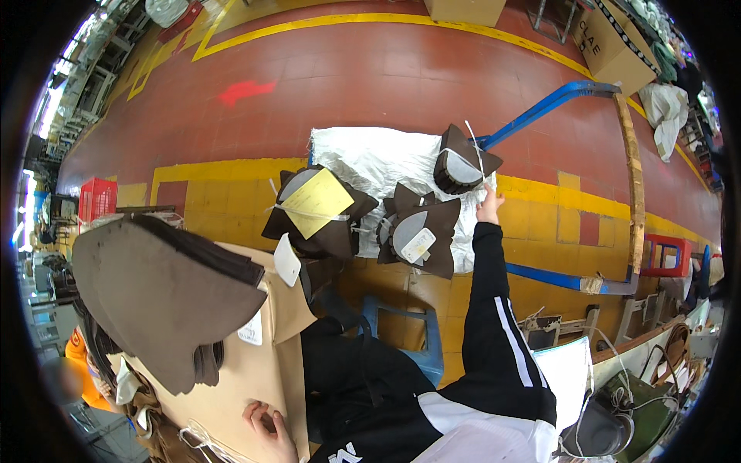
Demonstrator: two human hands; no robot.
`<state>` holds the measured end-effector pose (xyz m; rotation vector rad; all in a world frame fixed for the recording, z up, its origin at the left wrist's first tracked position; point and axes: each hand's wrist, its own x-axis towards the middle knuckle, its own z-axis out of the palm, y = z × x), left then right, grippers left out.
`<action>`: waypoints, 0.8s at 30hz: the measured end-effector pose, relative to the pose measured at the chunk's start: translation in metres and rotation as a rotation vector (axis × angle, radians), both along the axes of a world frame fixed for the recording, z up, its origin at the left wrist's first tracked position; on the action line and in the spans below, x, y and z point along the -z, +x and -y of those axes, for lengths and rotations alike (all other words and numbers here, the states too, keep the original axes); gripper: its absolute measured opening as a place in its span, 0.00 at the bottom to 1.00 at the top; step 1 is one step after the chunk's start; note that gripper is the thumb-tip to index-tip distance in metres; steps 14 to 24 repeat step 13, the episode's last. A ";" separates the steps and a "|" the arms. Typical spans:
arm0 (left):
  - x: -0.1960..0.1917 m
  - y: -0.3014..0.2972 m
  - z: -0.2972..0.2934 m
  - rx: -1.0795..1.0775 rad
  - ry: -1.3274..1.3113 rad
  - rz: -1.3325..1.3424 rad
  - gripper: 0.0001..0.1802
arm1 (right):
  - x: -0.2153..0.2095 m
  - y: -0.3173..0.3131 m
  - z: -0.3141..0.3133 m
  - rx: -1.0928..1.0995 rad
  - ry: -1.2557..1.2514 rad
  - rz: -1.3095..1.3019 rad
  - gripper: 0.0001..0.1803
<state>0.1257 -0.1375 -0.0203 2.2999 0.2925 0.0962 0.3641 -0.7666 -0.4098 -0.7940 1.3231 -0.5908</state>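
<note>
In the head view, the right hand (488, 207) reaches out, its fingers pinched on a white tie (476, 158) that runs up to the tied bundle of dark brown cut pieces (461, 162) just beyond the fingertips, on the white sack (370, 158). Pulling gently along the tie should keep the bundle from tipping. The left hand (266, 428) rests flat, fingers released, on the brown cardboard box (255, 370).

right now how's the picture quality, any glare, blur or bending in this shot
Head view: the fisheye bends the yellow floor line and the blue cart frame into curves, with a black rim round the picture; daylight blows out at the left edge; the centre is sharp, with the right hand by the brown bundles crisp; the lower left corner is smeared.
</note>
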 end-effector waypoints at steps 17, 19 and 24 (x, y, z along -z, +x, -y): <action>-0.065 -0.032 -0.068 -0.198 -0.236 0.250 0.08 | -0.264 0.027 -0.118 -0.714 -0.376 0.468 0.22; -0.065 -0.032 -0.068 -0.198 -0.236 0.250 0.08 | -0.264 0.027 -0.118 -0.714 -0.376 0.468 0.22; -0.065 -0.032 -0.068 -0.198 -0.236 0.250 0.08 | -0.264 0.027 -0.118 -0.714 -0.376 0.468 0.22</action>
